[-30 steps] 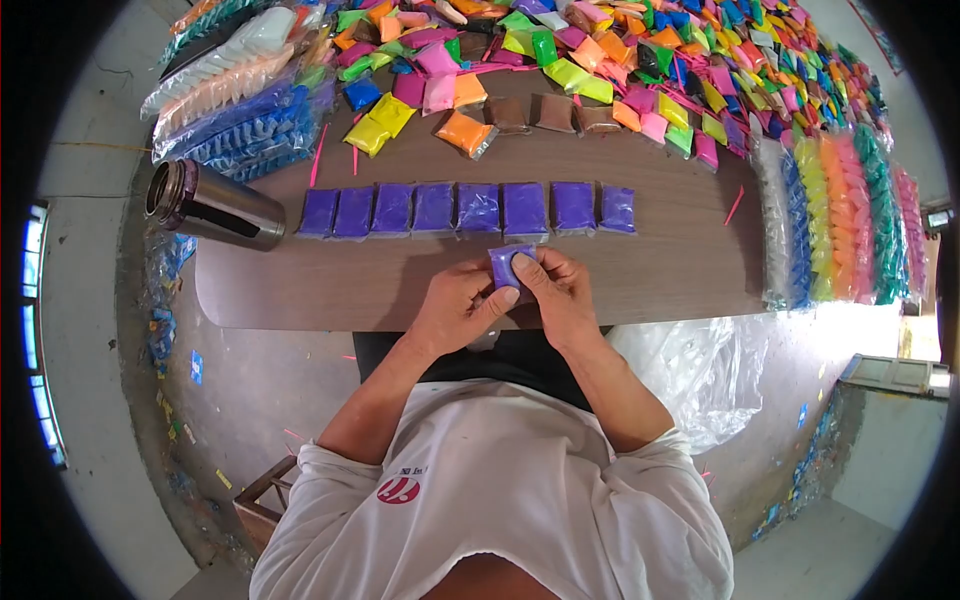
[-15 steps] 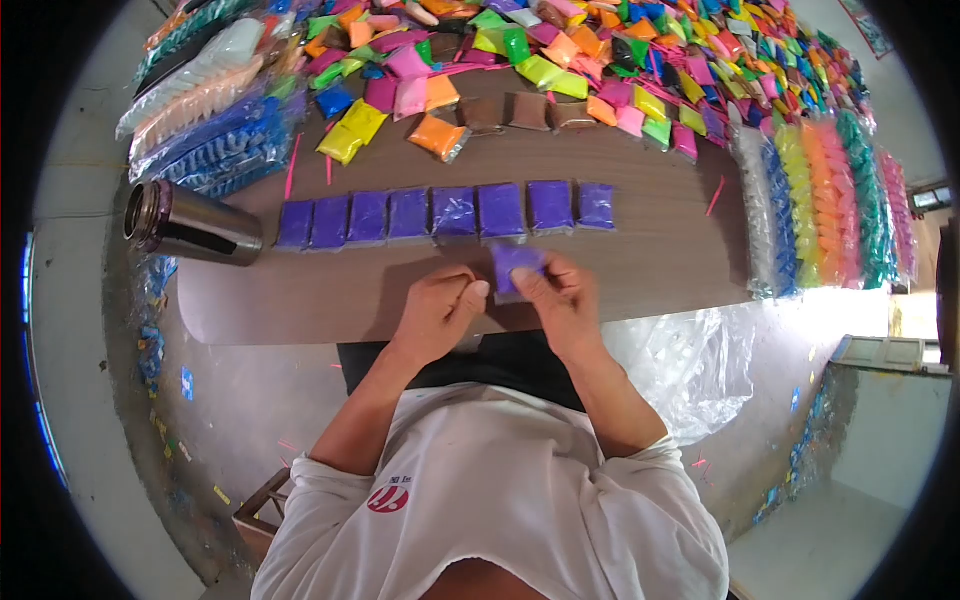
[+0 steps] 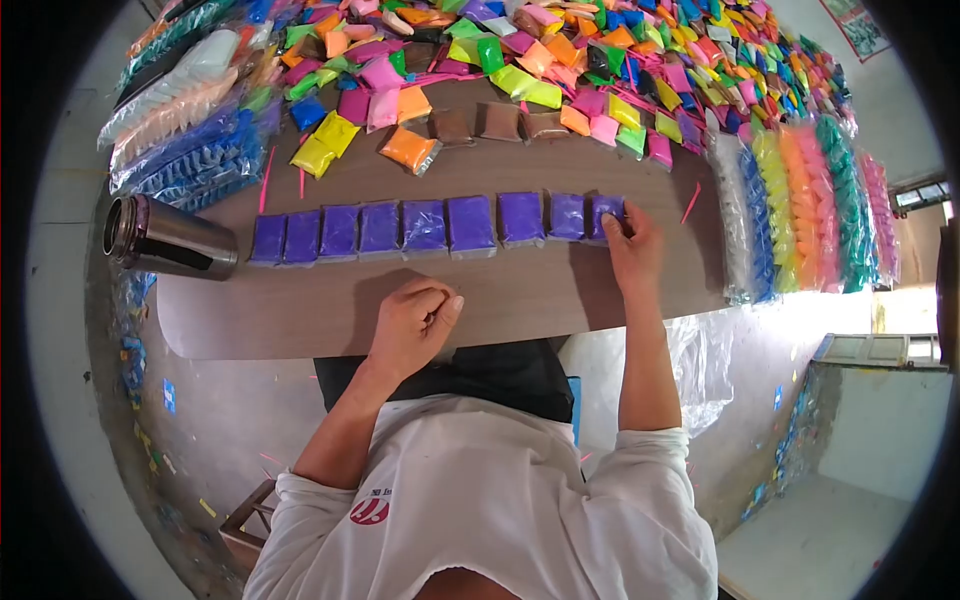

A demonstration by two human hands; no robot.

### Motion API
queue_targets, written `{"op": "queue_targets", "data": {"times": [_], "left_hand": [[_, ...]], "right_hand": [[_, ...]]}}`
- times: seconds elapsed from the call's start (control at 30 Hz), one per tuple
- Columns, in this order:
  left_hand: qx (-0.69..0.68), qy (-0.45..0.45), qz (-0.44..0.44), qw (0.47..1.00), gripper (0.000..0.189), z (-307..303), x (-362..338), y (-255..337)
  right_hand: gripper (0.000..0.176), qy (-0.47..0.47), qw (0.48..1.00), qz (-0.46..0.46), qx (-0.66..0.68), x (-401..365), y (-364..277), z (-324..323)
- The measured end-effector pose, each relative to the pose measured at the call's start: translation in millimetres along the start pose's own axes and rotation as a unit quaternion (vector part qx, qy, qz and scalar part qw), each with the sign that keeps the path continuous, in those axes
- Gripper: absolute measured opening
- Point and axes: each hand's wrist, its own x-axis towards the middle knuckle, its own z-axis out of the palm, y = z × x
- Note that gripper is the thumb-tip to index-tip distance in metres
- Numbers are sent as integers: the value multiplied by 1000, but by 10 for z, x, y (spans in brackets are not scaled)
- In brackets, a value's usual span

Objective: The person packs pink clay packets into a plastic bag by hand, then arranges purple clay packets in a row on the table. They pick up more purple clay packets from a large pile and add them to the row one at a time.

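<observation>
My right hand (image 3: 637, 252) pinches a small purple packet (image 3: 602, 212) at the right end of a row, thumb on top of it. This packet lies on the table beside another purple packet (image 3: 567, 216). The row of several flat purple packets in clear wrap runs leftward, nearly side by side, to the end packet (image 3: 268, 240). My left hand (image 3: 412, 322) is closed near the table's front edge, below the middle of the row. Its curled fingers hide whatever they may hold.
A steel flask (image 3: 172, 237) lies on its side at the left of the brown table (image 3: 520, 290). Behind the row is a big heap of coloured packets (image 3: 530, 90). Bundled strips of packets stand left (image 3: 195, 150) and right (image 3: 800, 210). A pink stick (image 3: 691, 202) lies at right.
My right hand has carried the purple packet from in front of me to the row's right end and lowered it there. My left hand stays closed; the view has shifted slightly.
</observation>
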Motion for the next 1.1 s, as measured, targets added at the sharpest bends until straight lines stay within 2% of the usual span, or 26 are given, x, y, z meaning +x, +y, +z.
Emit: {"op": "queue_targets", "data": {"times": [0.07,0.17,0.27,0.37,0.47,0.77,0.87,0.97,1.07,1.1], "left_hand": [[4,-2,0,1000,22,4,-1,9],[13,-1,15,1000,21,0,2,-4],[-1,0,5,1000,20,1,-8,4],[-5,-3,-3,1000,20,2,-1,3],[-4,6,14,1000,19,14,-10,-27],[-9,28,56,998,20,3,-12,-57],[-21,29,38,999,20,-14,-53,-34],[-29,31,45,998,20,-6,-37,-54],[-24,30,42,998,20,-14,-43,-64],[-19,32,47,998,20,-10,-45,-73]], "right_hand": [[41,-12,992,-26,-119,15,43,-5],[51,70,977,-133,-149,-48,-95,23],[56,-1,980,-145,-137,-58,-204,50],[55,-31,970,-138,-199,-102,-140,213],[52,-36,954,-144,-262,-157,-159,305],[50,-53,929,-145,-336,-132,-306,304],[51,-65,925,-225,-300,-143,-613,369],[52,-121,915,-292,-250,-169,-929,548],[52,-169,905,-304,-245,-252,-917,832],[52,-158,902,-310,-255,-286,-936,873]]}}
